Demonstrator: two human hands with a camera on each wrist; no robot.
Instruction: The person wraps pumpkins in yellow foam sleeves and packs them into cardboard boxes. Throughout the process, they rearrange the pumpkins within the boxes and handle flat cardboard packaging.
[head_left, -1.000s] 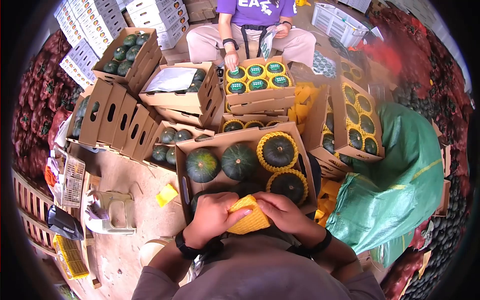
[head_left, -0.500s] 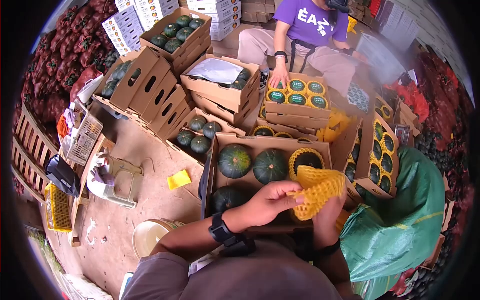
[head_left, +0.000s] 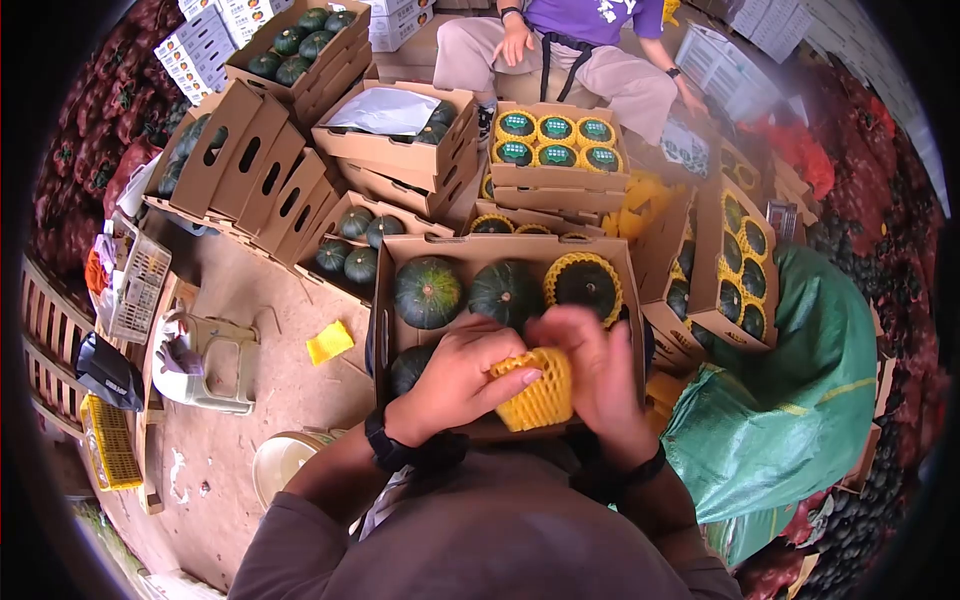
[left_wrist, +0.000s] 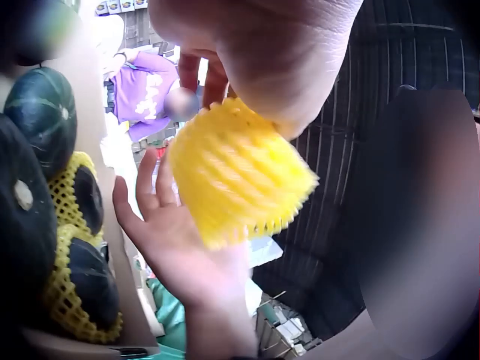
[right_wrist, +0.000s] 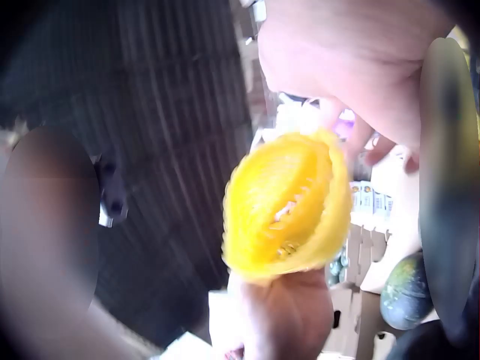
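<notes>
A yellow foam net sleeve (head_left: 537, 398) is pinched by my left hand (head_left: 455, 375) above the near side of a cardboard box (head_left: 500, 247). My right hand (head_left: 597, 375), blurred, is just right of the sleeve; its fingers look extended in the left wrist view. The sleeve's rim spreads open in the right wrist view. Inside the box are bare dark green pumpkins (head_left: 428, 292) and a pumpkin in a yellow net (head_left: 584, 288). My hands hide part of the near row. Another netted pumpkin (left_wrist: 90, 289) shows in the left wrist view.
Beyond the box, a person in a purple shirt (head_left: 590, 22) sits behind a box of labelled, netted pumpkins (head_left: 558, 180). Stacked boxes (head_left: 390, 150) stand left of them. A green sack (head_left: 790, 400) lies at right. On the left floor are a stool (head_left: 230, 400) and a bucket (head_left: 270, 465).
The sleeve went from bunched between both hands to spread wide, swung right, then came back toward the middle. My right hand has come off it. The other person's hand has left the labelled pumpkins.
</notes>
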